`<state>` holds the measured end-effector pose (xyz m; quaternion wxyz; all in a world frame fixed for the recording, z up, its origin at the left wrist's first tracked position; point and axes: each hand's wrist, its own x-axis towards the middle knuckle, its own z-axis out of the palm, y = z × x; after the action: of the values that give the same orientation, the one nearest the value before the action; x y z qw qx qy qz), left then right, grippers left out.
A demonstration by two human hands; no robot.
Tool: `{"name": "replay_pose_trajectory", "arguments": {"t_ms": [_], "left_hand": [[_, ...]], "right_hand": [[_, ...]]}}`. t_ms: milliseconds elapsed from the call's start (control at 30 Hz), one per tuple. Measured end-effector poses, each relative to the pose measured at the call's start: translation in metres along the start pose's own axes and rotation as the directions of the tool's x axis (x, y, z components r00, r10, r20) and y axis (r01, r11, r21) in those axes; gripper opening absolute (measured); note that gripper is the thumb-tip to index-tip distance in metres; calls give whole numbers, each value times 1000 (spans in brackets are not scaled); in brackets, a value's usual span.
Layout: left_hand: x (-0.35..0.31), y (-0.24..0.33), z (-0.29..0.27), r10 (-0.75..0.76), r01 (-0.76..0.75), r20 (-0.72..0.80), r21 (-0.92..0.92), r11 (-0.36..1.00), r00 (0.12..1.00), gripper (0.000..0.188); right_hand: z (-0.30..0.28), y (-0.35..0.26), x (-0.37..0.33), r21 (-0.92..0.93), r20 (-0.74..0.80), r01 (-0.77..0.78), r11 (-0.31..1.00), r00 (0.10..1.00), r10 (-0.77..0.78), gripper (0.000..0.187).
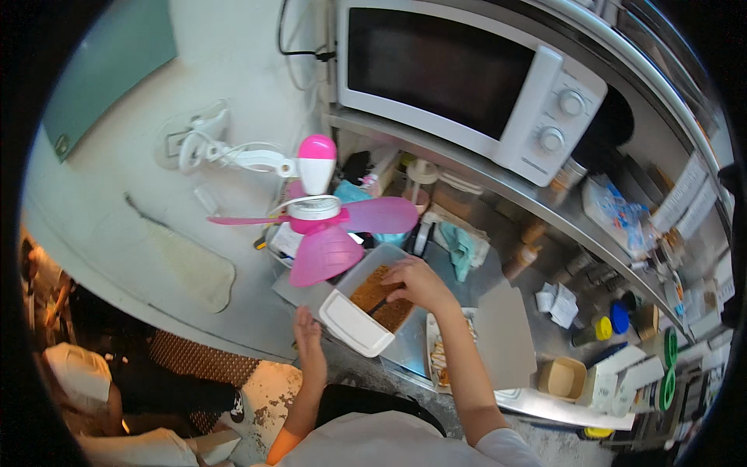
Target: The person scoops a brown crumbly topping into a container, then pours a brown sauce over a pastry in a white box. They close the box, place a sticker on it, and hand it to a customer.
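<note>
My right hand (420, 284) reaches into a clear plastic tub (352, 279) and grips the dark handle of what looks like a spoon (377, 307). Its lower end is sunk in the brown powder or crumbs (397, 314) filling the tub. A white lid section (356, 323) covers the tub's near end. My left hand (310, 346) is held upright with straight fingers beside the tub's near left corner, nothing in it. To the right, partly behind my right forearm, an open takeaway box (502, 335) contains pale pieces of food with brown topping (440, 362).
A pink-bladed fan (327, 253) juts from the wall close to the tub. A white microwave (443, 70) sits on the metal shelf above. Right along the counter are a small brown tray (562, 378), bottles and jars. Another person (85, 381) is at lower left.
</note>
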<state>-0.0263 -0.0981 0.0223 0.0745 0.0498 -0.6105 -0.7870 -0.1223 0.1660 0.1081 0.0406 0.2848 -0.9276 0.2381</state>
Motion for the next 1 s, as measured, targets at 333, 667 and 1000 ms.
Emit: {"name": "replay_pose_trajectory", "arguments": {"t_ms": [333,667,1000], "left_hand": [[24,38,22,-409,418,97,-101,903,907,64],[21,15,21,-313,324,96,-151,934,945,59],[26,11,30,-314,314,30,-193,930,949,57]], "right_hand": [[36,-102,-79,285,-733,-169,943,595,328,11],[-85,-151,-281,355,-873,-762,541,-63,484,21],[89,-85,-411,-135,-640,-757,639,559,527,22]]}}
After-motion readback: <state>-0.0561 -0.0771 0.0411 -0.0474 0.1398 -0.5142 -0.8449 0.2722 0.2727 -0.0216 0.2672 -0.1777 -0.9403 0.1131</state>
